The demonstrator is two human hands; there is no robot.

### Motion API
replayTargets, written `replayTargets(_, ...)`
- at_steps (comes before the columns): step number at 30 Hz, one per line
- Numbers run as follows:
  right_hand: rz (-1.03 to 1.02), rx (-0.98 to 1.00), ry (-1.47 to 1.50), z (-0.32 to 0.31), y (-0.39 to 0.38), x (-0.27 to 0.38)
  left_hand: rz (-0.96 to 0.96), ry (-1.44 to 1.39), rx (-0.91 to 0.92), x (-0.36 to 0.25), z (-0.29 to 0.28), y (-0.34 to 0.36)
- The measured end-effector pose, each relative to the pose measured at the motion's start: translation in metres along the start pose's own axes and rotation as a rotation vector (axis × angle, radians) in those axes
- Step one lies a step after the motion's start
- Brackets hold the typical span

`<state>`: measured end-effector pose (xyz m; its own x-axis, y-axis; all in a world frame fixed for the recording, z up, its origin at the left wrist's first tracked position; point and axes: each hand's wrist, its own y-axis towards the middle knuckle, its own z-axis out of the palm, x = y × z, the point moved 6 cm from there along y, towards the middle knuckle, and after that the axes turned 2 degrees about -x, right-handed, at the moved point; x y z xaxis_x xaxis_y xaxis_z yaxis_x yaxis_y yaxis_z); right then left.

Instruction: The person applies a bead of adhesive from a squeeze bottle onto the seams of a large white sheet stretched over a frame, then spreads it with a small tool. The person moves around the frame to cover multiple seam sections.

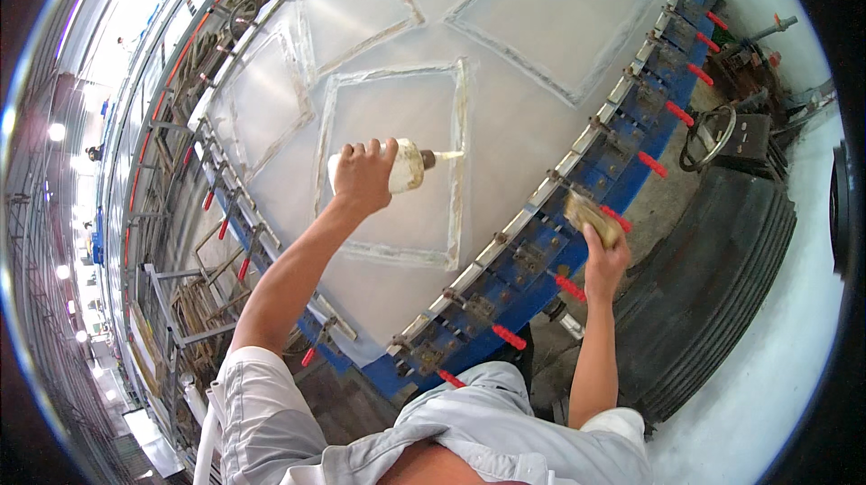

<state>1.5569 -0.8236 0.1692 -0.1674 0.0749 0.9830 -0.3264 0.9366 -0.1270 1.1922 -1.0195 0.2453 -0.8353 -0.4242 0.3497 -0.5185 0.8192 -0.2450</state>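
Observation:
Over the pale stretched mesh sheet, my left hand is wrapped round a white squeeze bottle. It is tilted on its side, and its narrow nozzle points right. The tip is at the right side of a rectangular frame that shows through the mesh, streaked white and brown. My right hand is closed on a flat tan block with a frayed-looking upper end, perhaps a brush. That hand is held above the blue edge of the table, among the clamps, apart from the mesh.
Clamps with red handles line the blue table edge at right, and more stand along the left edge. Farther right, a stack of dark curved sheets lies near a pale wall. Metal racks stand at left.

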Motion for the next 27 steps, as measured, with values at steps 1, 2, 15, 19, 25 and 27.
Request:
replayTargets(1,-0.023,0.047,-0.022,0.017,0.003,0.004,-0.002,-0.013,0.022,-0.002,0.003,-0.015)
replayTargets(2,-0.044,0.096,-0.046,0.035,0.005,0.008,-0.005,-0.029,0.046,-0.004,0.008,-0.030)
replayTargets(15,0.080,0.485,-0.099,0.166,-0.010,-0.018,-0.115,-0.369,-0.096,0.004,0.042,-0.146)
replayTargets(19,0.182,0.541,0.034,0.183,-0.013,-0.031,-0.121,-0.415,-0.099,0.007,0.048,-0.151)
replayTargets(25,0.134,0.514,-0.262,0.175,-0.036,-0.018,-0.249,-0.758,-0.106,0.025,0.073,-0.163)
replayTargets(27,-0.225,0.534,-0.481,0.183,-0.057,-0.006,-0.300,-0.942,-0.157,0.033,0.091,-0.178)
